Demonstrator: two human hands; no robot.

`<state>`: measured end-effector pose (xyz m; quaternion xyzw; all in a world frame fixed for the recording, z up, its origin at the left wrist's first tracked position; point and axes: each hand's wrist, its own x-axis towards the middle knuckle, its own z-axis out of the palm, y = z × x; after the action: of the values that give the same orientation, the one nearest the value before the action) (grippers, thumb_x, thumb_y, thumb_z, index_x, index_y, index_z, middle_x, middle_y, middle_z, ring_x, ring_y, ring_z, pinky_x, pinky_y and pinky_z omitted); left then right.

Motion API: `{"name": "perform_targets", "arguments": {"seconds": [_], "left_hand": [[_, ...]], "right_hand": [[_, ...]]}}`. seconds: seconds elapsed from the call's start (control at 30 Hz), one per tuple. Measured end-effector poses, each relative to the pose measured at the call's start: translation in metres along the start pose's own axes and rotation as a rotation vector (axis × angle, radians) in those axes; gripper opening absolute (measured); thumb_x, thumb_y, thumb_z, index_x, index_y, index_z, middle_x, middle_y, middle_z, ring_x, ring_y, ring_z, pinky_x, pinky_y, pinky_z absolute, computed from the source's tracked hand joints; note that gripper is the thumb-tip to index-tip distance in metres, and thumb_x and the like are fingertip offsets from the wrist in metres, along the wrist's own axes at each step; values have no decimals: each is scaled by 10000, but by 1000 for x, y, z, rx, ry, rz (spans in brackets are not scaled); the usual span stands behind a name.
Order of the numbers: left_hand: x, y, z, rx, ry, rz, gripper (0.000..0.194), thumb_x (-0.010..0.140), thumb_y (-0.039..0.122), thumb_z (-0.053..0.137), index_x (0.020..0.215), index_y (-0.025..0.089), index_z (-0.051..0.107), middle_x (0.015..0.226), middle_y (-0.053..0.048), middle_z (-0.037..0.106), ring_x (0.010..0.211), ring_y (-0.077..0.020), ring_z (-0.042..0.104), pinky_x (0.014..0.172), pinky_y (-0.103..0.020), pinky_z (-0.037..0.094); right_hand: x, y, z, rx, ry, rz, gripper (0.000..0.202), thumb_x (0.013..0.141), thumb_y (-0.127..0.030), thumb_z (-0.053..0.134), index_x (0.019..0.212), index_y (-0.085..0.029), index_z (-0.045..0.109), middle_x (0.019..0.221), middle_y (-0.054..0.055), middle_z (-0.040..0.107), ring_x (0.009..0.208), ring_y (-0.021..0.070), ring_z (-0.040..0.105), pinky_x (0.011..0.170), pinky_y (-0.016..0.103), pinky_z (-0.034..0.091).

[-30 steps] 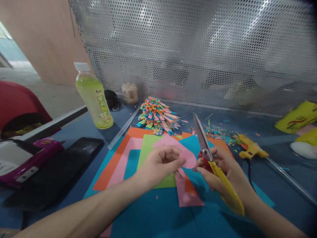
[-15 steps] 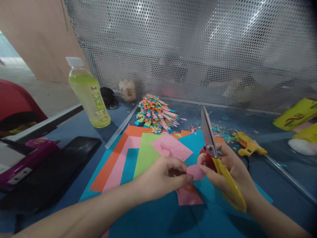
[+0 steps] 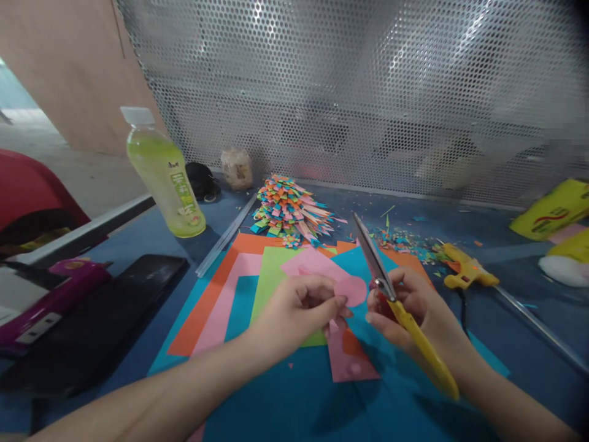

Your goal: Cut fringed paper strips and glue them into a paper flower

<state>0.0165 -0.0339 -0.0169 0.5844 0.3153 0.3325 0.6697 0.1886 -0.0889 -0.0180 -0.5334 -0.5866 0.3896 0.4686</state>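
Note:
My left hand (image 3: 306, 307) pinches a rounded pink paper piece (image 3: 352, 290) between thumb and fingers, above the coloured sheets. To its right, my right hand (image 3: 416, 307) is closed around a pair of scissors (image 3: 381, 279) with yellow and red handles. The blades point up and away and look closed, apart from the paper piece. Beneath the hands lie a blue sheet (image 3: 276, 399), a green sheet (image 3: 271, 276) and a pink sheet (image 3: 317, 265). A smaller pink strip (image 3: 352, 362) with an orange patch lies under my left hand.
Behind the sheets stands a pile of multicoloured paper strips (image 3: 292, 209), with paper scraps (image 3: 405, 244) beside it. A yellow glue gun (image 3: 467, 270) lies right. Left are a drink bottle (image 3: 165, 178), a black phone-like slab (image 3: 105, 319) and a purple device (image 3: 73, 294). Perforated metal (image 3: 322, 92) rises behind.
My left hand has raised the pink piece and turned it, and my right fingers have come off it. The scissors have tilted left. A tiny pink scrap now shows on the blue sheet.

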Motion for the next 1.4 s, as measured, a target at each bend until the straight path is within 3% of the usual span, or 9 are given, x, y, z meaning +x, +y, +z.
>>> {"name": "perform_targets", "arguments": {"seconds": [0.2,0.43,0.7,0.83,1.0,1.07,1.17,1.23,1.4], "left_hand": [[1,13,-10,-110,139,68,171,711,249,662,642,143,548,669,-53,714,597,-154,668,449,-197,461],[8,21,-24,-193,432,244,112,741,252,644,711,163,582,747,-12,710,726,-150,674,503,-185,463],[5,20,-15,99,301,147,162,760,256,606,653,137,633,577,6,600,526,-86,536,492,-188,406],[6,7,-10,331,135,141,209,760,284,599,606,143,615,571,3,570,532,-93,488,511,-205,378],[7,-3,-6,639,-65,281,211,773,269,579,603,153,622,542,-1,563,512,-96,450,479,-201,336],[7,3,-11,712,-43,311,185,768,292,588,645,162,635,591,-14,606,542,-108,491,501,-205,363],[8,15,-24,887,132,337,216,695,354,661,808,172,631,740,-32,651,687,-154,561,608,-239,411],[9,19,-33,1038,173,332,261,651,364,685,806,172,600,823,-40,647,808,-190,566,690,-270,416],[13,11,-44,1261,-10,175,121,724,293,581,730,188,641,769,-23,679,773,-196,584,685,-290,394]], "right_hand": [[1,2,-3,-73,-22,-1,307,768,-411,598,871,-220,382,747,-20,539,575,92,495,450,201,348],[6,8,-6,-65,42,-32,245,799,-357,567,884,-234,373,739,-26,542,574,96,526,467,210,402],[7,5,-7,-52,63,-66,280,750,-315,639,874,-234,401,754,-13,577,648,122,583,548,228,475],[7,3,-6,-6,25,-58,336,685,-285,687,849,-230,400,802,-5,608,579,98,556,522,214,458],[8,4,-1,5,62,-23,374,615,-158,698,793,-228,377,721,-44,574,506,69,514,502,189,439],[9,6,-1,43,86,-31,378,610,-159,699,795,-230,377,699,-49,578,489,64,511,502,187,448],[12,10,-2,87,130,-84,357,616,-185,696,800,-232,394,669,-52,587,497,76,544,504,192,466],[13,14,-4,75,137,-121,340,630,-159,677,809,-235,398,672,-50,601,528,87,577,512,190,473],[13,20,-5,35,95,-118,340,659,-90,629,826,-246,377,665,-53,620,567,105,613,499,179,462]]}}
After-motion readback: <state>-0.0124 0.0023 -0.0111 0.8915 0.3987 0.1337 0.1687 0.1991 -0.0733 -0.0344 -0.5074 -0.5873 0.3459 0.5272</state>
